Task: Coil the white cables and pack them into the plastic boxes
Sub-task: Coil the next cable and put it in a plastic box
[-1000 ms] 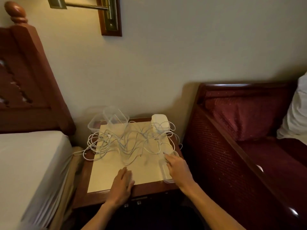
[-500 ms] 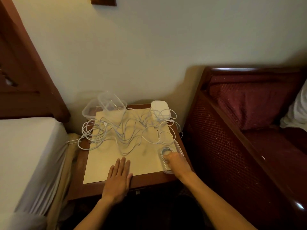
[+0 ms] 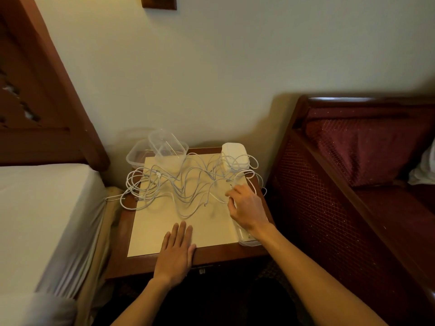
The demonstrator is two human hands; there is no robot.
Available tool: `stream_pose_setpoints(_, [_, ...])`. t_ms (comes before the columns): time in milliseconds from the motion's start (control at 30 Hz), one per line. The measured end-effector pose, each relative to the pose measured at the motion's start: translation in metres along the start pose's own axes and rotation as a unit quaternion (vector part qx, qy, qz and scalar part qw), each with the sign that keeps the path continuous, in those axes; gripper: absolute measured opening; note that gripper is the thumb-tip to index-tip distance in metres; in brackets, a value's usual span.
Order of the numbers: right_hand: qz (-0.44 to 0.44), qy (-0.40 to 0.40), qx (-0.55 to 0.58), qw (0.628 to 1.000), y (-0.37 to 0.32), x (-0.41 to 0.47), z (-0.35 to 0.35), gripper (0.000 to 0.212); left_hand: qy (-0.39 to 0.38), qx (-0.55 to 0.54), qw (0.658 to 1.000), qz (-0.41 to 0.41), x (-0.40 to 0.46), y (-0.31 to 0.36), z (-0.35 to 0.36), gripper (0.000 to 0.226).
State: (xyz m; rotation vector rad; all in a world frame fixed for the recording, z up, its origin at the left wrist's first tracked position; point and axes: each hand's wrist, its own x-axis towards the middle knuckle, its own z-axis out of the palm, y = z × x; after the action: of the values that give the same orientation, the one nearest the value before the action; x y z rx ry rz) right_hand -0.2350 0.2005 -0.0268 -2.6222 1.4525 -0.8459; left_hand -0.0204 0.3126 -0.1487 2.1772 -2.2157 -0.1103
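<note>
Your right hand [image 3: 247,208] fingers pinching a white cable [image 3: 211,196] end, tangle just beyond, your left hand [image 3: 175,252] fingers flat on the table [image 3: 211,254]

Two bare forearms enter from about 6 o'clock — no sleeves, watch, or bands visible on either. The left hand [image 3: 175,251] and right hand [image 3: 247,208] wear no gloves and no rings — nails look short and plain.
</note>
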Motion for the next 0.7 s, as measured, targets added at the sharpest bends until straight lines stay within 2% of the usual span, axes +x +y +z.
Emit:
stream_pose_setpoints(67, [-0.019, -0.007, -0.007, 1.000, -0.003, 0.023, 0.005, 0.018, -0.004, 0.004, 1.000, 0.001, 0.000, 0.000, 0.001, 0.062])
stream_pose_setpoints(167, [-0.034, -0.060, -0.063, 0.996, -0.004, 0.059, 0.016, 0.027, -0.005, 0.008, 1.000, -0.002, 0.001, -0.002, 0.002, 0.061])
stream_pose_setpoints(333, [0.034, -0.202, -0.190, 0.960, 0.003, 0.111, 0.030, 0.043, -0.020, 0.027, 0.999, -0.004, 0.005, -0.004, 0.005, 0.059])
stream_pose_setpoints(433, [0.043, -0.260, -0.197, 0.944, 0.011, 0.122, 0.040, 0.034, -0.005, 0.025, 1.000, -0.007, 0.008, -0.007, 0.010, 0.058])
stream_pose_setpoints(567, [0.063, -0.219, -0.159, 0.961, 0.017, 0.127, 0.049, 0.017, -0.023, 0.003, 1.000, -0.017, 0.008, -0.006, 0.010, 0.059])
stream_pose_setpoints(700, [0.056, -0.091, -0.090, 0.990, 0.009, 0.143, 0.040, 0.018, -0.056, -0.027, 0.998, 0.010, 0.005, -0.005, 0.012, 0.059])
